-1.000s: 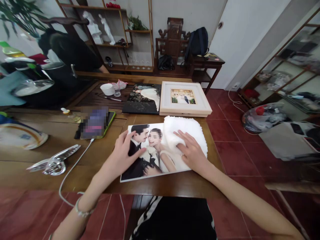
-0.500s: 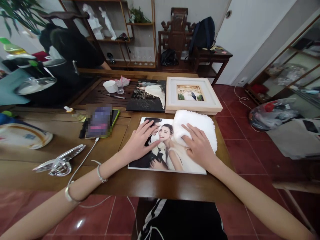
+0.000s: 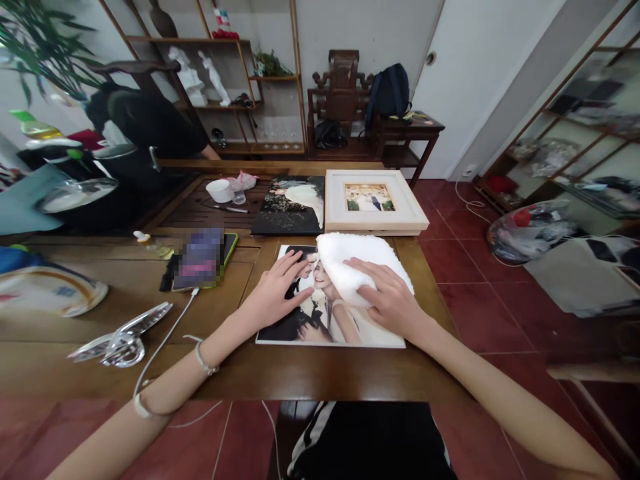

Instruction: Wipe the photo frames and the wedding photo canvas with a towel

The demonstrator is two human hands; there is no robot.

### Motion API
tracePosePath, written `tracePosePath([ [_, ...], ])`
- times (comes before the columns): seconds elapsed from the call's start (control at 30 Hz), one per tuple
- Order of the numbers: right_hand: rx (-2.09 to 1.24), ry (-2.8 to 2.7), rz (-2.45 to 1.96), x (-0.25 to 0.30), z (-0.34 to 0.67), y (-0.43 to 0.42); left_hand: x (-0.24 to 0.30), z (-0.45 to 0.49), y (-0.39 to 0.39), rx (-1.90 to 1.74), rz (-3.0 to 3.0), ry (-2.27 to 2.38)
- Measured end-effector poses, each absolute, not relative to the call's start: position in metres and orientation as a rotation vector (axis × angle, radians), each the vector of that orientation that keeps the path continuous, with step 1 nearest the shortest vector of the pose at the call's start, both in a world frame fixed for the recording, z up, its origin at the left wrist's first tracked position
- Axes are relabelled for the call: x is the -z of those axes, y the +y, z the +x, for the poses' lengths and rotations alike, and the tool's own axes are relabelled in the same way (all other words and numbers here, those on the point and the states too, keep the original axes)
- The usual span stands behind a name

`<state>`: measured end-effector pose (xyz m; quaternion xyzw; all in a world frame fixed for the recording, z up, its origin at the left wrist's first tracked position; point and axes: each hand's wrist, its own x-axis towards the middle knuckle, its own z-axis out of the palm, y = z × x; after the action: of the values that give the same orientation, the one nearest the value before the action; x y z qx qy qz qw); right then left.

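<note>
A flat photo panel with a wedding portrait of two people lies near the front edge of the wooden table. My left hand rests on its left part with fingers spread and holds nothing. On the upper right of the panel lies a fluffy white towel, covering that part of the picture. My right hand has the towel's lower edge under its fingers and presses it on the panel. What lies beneath the towel is hidden.
Behind the panel are a dark photo panel and a pale framed picture. To the left are a phone with a cable, a shiny silver object and a dropper bottle. Another person sits at the far left.
My right hand has slid the towel leftward over the panel, and it now covers part of the portrait's right-hand head. My left hand stays put. The view has tilted up slightly.
</note>
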<state>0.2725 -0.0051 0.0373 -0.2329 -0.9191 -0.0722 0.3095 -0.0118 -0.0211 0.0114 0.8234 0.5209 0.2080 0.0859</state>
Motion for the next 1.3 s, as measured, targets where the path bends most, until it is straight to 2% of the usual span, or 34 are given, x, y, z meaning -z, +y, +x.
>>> tracePosePath([
  [0.13, 0.37, -2.339, -0.742, -0.045, 0.262, -0.011, -0.03, 0.007, -0.043, -0.701, 2.357, 1.695],
  [0.23, 0.492, -2.279, -0.869, -0.05, 0.242, -0.024, -0.049, 0.035, -0.071, -1.004, 2.06, 1.451],
  [0.33, 0.509, -2.341, -0.867, -0.051, 0.217, -0.044, -0.057, 0.061, -0.091, -1.316, 1.491, 1.278],
  [0.5, 0.184, -2.538, -0.879, -0.059, 0.199, -0.061, -0.047, 0.076, -0.098, -1.655, 0.857, 1.273],
  [0.67, -0.081, -2.581, -0.829, -0.063, 0.205, -0.062, -0.038, 0.083, -0.101, -1.928, 0.971, 1.537],
  [0.73, -0.046, -2.575, -0.864, -0.059, 0.203, -0.066, -0.033, 0.089, -0.107, -1.933, 1.075, 1.736],
  [0.87, 0.017, -2.595, -0.971, -0.049, 0.196, -0.078, -0.024, 0.094, -0.117, -1.698, 1.023, 1.935],
  [0.97, -0.115, -2.607, -0.868, -0.05, 0.198, -0.077, -0.026, 0.088, -0.113, -1.578, 0.88, 1.742],
  [1.1, -0.491, -2.507, -0.55, -0.058, 0.216, -0.055, -0.038, 0.076, -0.092, -1.502, 0.633, 1.29],
  [1.2, -0.61, -2.342, -0.473, -0.055, 0.236, -0.029, -0.041, 0.064, -0.077, -1.487, 0.587, 1.385],
  [1.3, -0.455, -2.105, -0.775, -0.041, 0.255, -0.001, -0.039, 0.047, -0.074, -1.652, 0.576, 1.604],
])
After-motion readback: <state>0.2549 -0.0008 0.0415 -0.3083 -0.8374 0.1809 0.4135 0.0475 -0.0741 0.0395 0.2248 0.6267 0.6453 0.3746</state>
